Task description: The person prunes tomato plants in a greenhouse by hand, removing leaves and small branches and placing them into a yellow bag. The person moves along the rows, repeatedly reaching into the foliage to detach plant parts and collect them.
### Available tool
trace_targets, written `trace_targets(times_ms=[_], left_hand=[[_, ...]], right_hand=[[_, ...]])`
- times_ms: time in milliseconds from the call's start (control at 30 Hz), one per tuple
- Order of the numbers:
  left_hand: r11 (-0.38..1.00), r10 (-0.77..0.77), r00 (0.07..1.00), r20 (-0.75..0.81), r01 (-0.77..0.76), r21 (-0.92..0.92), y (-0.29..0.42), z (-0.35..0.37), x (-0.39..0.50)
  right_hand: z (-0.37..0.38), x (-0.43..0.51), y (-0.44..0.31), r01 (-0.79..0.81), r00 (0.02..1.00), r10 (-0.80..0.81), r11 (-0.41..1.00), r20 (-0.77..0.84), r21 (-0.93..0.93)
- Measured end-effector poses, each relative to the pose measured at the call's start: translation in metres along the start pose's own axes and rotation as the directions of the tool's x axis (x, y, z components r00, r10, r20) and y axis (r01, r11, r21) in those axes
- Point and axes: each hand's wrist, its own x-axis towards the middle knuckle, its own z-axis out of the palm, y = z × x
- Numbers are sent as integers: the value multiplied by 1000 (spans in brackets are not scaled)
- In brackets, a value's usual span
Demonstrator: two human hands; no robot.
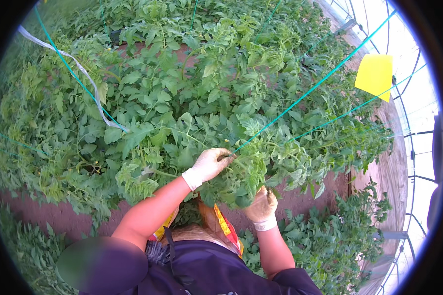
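Observation:
My left hand (209,164), in a pale, stained glove, pinches a green support string (280,115) between thumb and fingertips, beside the leafy top of a tomato plant (254,173). From those fingertips the string runs taut up to the right. Lower and to the right, my right hand (262,205), gloved too, is raised against the underside of the same foliage. Leaves cover part of its fingers, so whether it grips anything cannot be told.
Dense tomato plants (170,92) fill the ground ahead, with more strings and a whitish twisted strip (85,72) among them. A yellow card (376,75) hangs at the upper right, near the greenhouse's plastic wall (421,155). Bare soil (70,217) runs crosswise near me.

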Motion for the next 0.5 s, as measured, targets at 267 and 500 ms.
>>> trace_targets(times_ms=[267,500], left_hand=[[968,10,992,123,21,-251,-20,1,-6],[951,73,985,156,-22,-308,-31,-7,-23]], right_hand=[[-28,-8,-74,22,960,114,878,254,-479],[56,55,-71,310,911,-298,38,286,-950]])
